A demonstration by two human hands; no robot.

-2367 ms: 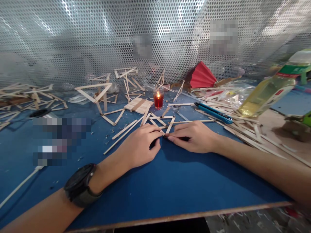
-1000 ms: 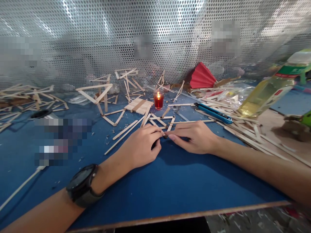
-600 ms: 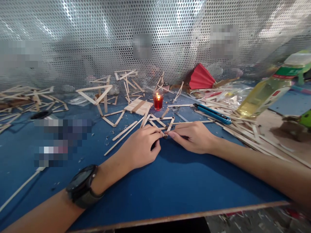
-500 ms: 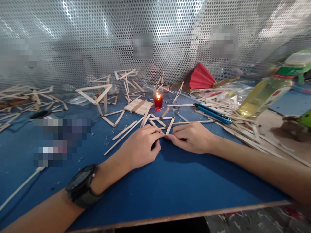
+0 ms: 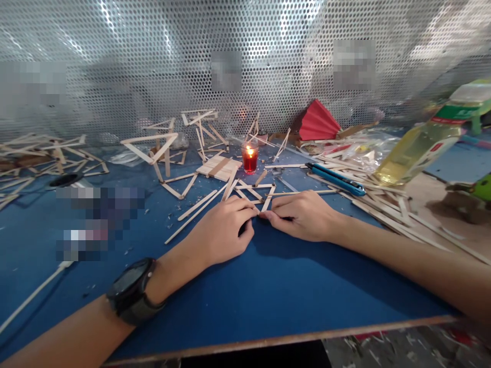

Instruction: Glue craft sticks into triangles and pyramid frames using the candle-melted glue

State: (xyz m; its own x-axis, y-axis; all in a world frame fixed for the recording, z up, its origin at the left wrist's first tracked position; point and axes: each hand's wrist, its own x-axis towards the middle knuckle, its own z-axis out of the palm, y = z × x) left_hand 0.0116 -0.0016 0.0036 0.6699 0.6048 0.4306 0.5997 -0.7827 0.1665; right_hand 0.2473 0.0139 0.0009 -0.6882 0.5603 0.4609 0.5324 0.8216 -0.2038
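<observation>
My left hand (image 5: 222,230), with a black watch (image 5: 132,296) on its wrist, rests on the blue table (image 5: 268,291) with fingers curled in a pinch. My right hand (image 5: 303,214) lies opposite, its fingers pinched too. The fingertips of both meet at the near corner of a flat frame of thin wooden sticks (image 5: 253,191) and press on it. A small dark thing shows under the right fingers; I cannot make it out.
A lit red candle glass (image 5: 249,157) stands just behind the frame. A blue utility knife (image 5: 335,179) lies to the right among loose sticks. A tilted bottle of yellow liquid (image 5: 422,138), a red paper fan (image 5: 318,121) and other stick frames (image 5: 153,148) line the perforated metal screen.
Both hands stay pinched at the same corner of the stick frame; the fingertips have only shifted slightly. The view has barely moved.
</observation>
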